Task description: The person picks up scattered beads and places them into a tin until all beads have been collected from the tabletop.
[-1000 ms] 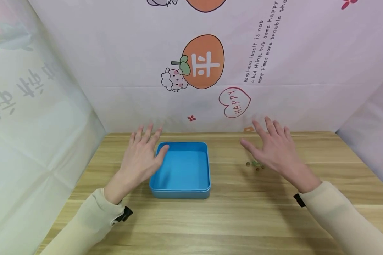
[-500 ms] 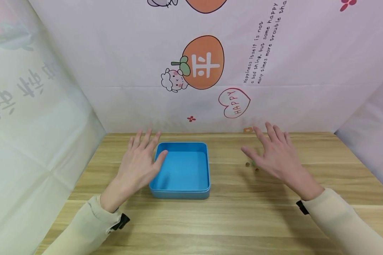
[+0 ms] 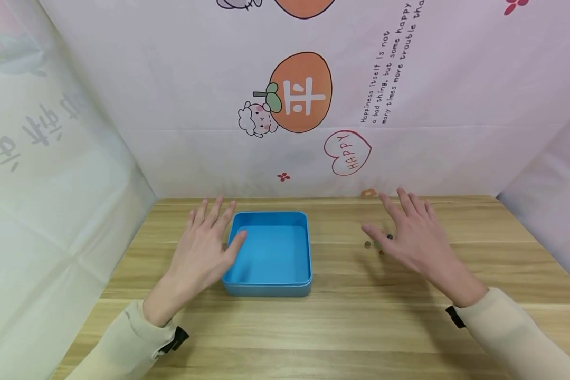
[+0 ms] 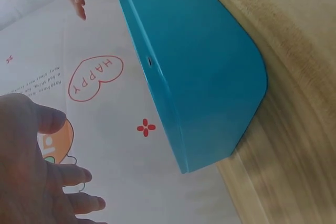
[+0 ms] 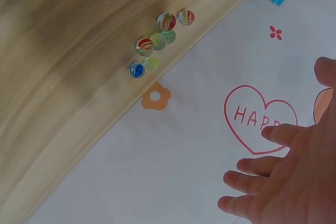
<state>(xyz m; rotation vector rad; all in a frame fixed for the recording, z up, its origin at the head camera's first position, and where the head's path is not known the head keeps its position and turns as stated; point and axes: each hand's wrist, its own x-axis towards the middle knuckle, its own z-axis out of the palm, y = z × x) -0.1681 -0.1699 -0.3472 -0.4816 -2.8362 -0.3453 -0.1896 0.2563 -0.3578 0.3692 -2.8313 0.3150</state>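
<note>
A shallow square blue box [image 3: 271,258], open at the top, sits left of centre on the table. Over its left side hovers my left hand [image 3: 201,248], fingers spread and thumb above the rim, holding nothing. Toward the right, my right hand [image 3: 417,240] is held above the table with its fingers extended and nothing in it. Several glass marbles lie below it, partly hidden by the hand in the head view. The right wrist view shows them grouped: a red-striped marble [image 5: 166,21], a blue marble [image 5: 137,70], and green or yellowish ones such as a green marble [image 5: 168,36].
The wood-grain table [image 3: 285,338] ends at a white printed cloth [image 3: 195,105] that rises behind it. A cloth panel [image 3: 52,211] stands on the left and another [image 3: 551,169] on the right. Black straps show at both sleeve cuffs.
Both hands have drawn back slightly toward the person, the left also a little leftward and the right slightly rightward. The box and marbles have stayed in place.
</note>
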